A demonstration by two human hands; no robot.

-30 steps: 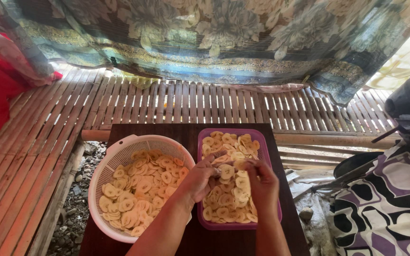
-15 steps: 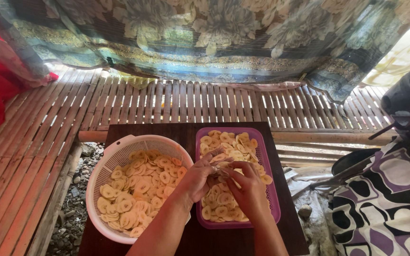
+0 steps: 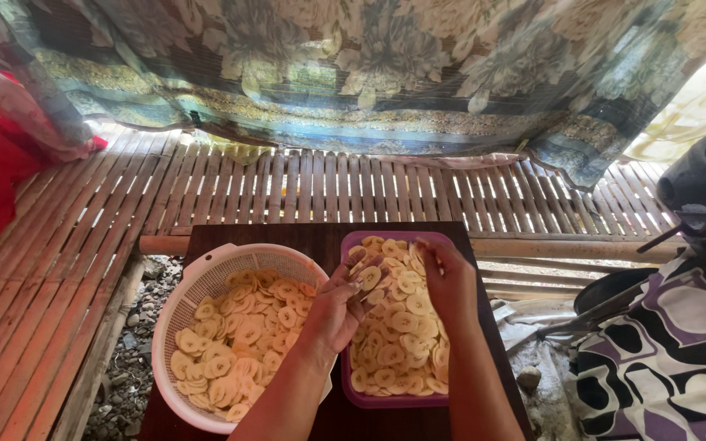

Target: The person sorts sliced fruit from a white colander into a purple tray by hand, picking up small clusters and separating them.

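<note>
Head view, looking straight down: the left hand (image 3: 338, 309) hovers over the seam between two containers, fingers loosely curled with a pale banana slice (image 3: 369, 278) pinched at the fingertips, lifted just above the pile. The right hand (image 3: 449, 282) sits over the far right part of the purple tray (image 3: 386, 400), fingers bent down among the slices; whether it grips any is hard to tell from here. The tray is filled with round yellow slices, spread in a fairly flat layer, probably so each piece lies open rather than stacked. Just left of it, touching or nearly so, the white perforated basket (image 3: 175, 322) holds a looser heap of the same slices; its holes would let liquid drain. Both rest on a dark wooden board (image 3: 288, 237), near its front edge, close to the person. Beyond lies a slatted bamboo floor (image 3: 304, 184) and a hanging floral cloth (image 3: 353, 73). At right, a black pot (image 3: 700, 184).
</note>
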